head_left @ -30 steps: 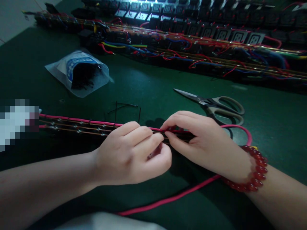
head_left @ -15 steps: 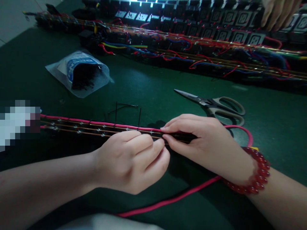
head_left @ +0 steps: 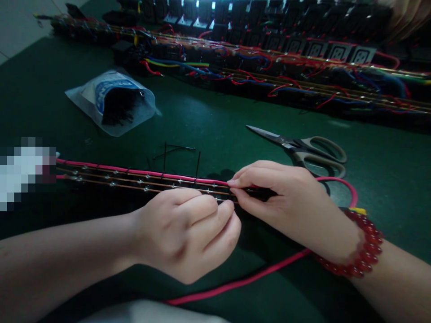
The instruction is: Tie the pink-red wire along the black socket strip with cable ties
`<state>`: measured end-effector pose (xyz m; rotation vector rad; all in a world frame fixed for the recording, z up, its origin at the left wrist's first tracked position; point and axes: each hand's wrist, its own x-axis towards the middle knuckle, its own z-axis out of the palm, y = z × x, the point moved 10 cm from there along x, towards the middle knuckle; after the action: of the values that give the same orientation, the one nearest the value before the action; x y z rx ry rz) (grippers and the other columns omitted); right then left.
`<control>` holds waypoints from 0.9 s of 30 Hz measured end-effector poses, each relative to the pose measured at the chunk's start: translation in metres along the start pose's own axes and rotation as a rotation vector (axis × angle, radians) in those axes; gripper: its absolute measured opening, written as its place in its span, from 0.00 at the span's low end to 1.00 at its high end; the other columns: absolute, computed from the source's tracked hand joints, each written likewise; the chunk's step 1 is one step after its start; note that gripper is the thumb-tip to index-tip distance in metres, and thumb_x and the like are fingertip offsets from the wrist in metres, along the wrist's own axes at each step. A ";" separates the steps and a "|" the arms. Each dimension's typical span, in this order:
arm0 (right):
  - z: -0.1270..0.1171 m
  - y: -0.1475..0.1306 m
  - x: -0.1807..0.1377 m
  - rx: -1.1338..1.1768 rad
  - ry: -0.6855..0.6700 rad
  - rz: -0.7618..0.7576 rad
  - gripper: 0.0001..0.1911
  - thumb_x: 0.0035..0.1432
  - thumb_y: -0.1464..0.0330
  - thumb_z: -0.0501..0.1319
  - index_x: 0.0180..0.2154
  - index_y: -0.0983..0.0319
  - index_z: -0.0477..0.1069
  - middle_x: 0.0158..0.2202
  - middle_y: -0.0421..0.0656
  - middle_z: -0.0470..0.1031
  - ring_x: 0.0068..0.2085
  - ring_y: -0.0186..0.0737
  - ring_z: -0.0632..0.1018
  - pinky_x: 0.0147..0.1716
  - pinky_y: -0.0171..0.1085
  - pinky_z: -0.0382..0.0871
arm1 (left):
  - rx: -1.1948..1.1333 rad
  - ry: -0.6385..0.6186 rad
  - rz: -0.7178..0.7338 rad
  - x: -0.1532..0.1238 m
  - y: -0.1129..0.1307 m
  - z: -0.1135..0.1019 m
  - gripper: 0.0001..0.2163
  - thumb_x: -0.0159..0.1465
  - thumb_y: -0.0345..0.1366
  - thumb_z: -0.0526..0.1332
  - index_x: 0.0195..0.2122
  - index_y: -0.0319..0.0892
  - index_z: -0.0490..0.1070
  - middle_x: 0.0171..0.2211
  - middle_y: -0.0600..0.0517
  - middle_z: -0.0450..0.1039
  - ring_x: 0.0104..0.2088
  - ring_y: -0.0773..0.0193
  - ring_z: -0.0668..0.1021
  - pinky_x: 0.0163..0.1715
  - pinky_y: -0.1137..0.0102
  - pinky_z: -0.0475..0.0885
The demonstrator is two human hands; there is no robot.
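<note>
The red cable (head_left: 148, 172) is laid along the far edge of the near strip (head_left: 128, 186) of metal bars, and the step in hand is judged to be the fastening of that cable with black ties. On the stretch left of the right hand (head_left: 279, 193), 2 tie tails (head_left: 164, 157) are left standing upright; farther left, dark bands are seen around the cable without long tails.

The right hand is held at the cable, its thumb and index fingertip brought almost together; whether cable or tie is pinched there cannot be told. The left hand (head_left: 188, 224) is curled nearly into a fist over the strip's near side, and anything gripped inside is hidden.

For the next move, the cable would need to be kept flat against the strip while a tie is drawn snug. For trimming, the scissors (head_left: 289, 143) are placed on the far side of the right hand; spare ties are kept in the bag (head_left: 89, 101) at far left.
</note>
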<state>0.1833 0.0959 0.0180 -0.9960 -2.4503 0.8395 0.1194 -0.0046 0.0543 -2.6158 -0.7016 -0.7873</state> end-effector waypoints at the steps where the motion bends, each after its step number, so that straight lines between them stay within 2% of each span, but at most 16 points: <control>1: 0.000 0.000 0.000 -0.003 0.000 0.002 0.07 0.59 0.73 0.62 0.28 0.60 0.74 0.32 0.42 0.79 0.33 0.40 0.77 0.32 0.39 0.70 | -0.001 0.001 0.003 0.000 0.000 0.000 0.08 0.63 0.33 0.64 0.41 0.36 0.78 0.36 0.49 0.82 0.31 0.64 0.77 0.28 0.68 0.76; 8: 0.001 0.002 0.002 0.025 -0.016 0.001 0.04 0.57 0.72 0.62 0.31 0.61 0.75 0.30 0.40 0.78 0.31 0.37 0.77 0.30 0.37 0.69 | -0.020 -0.018 0.023 0.000 0.001 0.001 0.08 0.65 0.34 0.62 0.41 0.35 0.78 0.36 0.49 0.82 0.30 0.64 0.77 0.26 0.68 0.75; 11: 0.000 0.003 0.003 0.027 -0.024 0.009 0.03 0.58 0.72 0.62 0.33 0.61 0.75 0.31 0.38 0.78 0.31 0.35 0.77 0.31 0.35 0.69 | -0.069 -0.054 -0.056 0.002 -0.007 0.005 0.06 0.65 0.31 0.61 0.40 0.36 0.77 0.35 0.50 0.81 0.29 0.64 0.78 0.24 0.67 0.73; 17: -0.001 -0.004 0.003 0.022 -0.051 -0.038 0.06 0.56 0.73 0.61 0.37 0.62 0.75 0.34 0.38 0.79 0.35 0.34 0.78 0.35 0.34 0.70 | -0.153 -0.008 -0.284 0.004 -0.034 0.004 0.03 0.63 0.27 0.63 0.37 0.40 0.72 0.32 0.54 0.82 0.27 0.65 0.78 0.27 0.67 0.73; 23: 0.003 -0.002 0.003 0.015 -0.078 -0.027 0.05 0.57 0.70 0.63 0.37 0.62 0.74 0.35 0.39 0.78 0.36 0.37 0.78 0.35 0.36 0.70 | -0.176 -0.017 -0.258 0.004 -0.032 0.007 0.04 0.63 0.26 0.63 0.37 0.40 0.70 0.31 0.54 0.81 0.29 0.63 0.79 0.29 0.67 0.72; 27: 0.003 -0.002 0.003 0.016 -0.082 -0.024 0.04 0.59 0.69 0.62 0.37 0.62 0.74 0.34 0.39 0.78 0.35 0.37 0.77 0.34 0.36 0.69 | -0.213 -0.036 -0.321 0.002 -0.038 0.011 0.05 0.64 0.34 0.62 0.33 0.41 0.68 0.34 0.52 0.80 0.33 0.60 0.78 0.32 0.63 0.72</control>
<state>0.1784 0.0962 0.0168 -0.9429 -2.5148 0.9069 0.1053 0.0326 0.0523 -2.7478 -1.1254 -0.9532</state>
